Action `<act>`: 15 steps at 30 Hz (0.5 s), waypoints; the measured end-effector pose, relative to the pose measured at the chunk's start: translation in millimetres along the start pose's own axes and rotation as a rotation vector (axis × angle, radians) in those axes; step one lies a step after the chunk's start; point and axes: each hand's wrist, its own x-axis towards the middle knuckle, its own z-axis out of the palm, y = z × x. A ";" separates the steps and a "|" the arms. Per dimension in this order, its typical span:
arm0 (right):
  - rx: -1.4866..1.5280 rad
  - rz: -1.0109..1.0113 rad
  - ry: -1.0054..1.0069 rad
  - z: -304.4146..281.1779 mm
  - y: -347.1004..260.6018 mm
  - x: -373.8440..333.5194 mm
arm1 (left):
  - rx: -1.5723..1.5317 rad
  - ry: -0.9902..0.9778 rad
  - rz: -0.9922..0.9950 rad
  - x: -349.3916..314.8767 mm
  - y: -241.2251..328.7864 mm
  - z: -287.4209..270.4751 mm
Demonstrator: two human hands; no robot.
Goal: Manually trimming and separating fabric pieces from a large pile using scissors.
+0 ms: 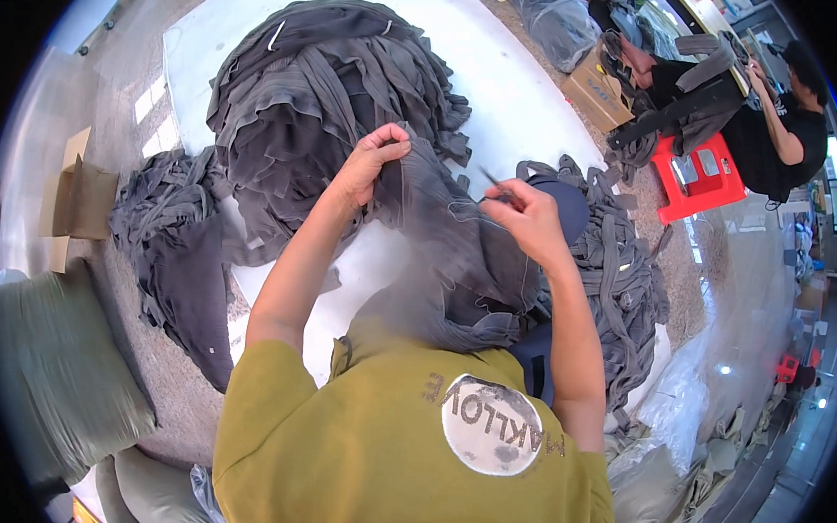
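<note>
Cloth, dark grey, over a white tabletop.
Your left hand pinches its upper edge; your right hand grips a small dark tool.

Dark grey garment, pretty rumpled, top edge pinched up in the left hand, the rest sagging toward the person's belly, loose pale threads showing. Small dark pointy tool pokes out of the right hand, near the fabric.
</note>
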 end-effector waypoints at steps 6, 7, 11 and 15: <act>-0.181 -0.103 -0.022 24.5 -5.5 2.3 | 0.195 0.081 0.031 13.7 2.3 2.8; 0.097 -0.049 0.036 17.7 1.5 -2.2 | 0.304 0.135 0.027 16.2 1.5 1.1; 0.979 0.150 0.271 -45.1 15.1 -48.4 | 0.431 0.060 0.004 23.3 10.7 0.4; 1.462 -0.051 0.374 -108.0 70.2 -91.8 | -0.038 0.004 -0.176 29.7 30.6 17.9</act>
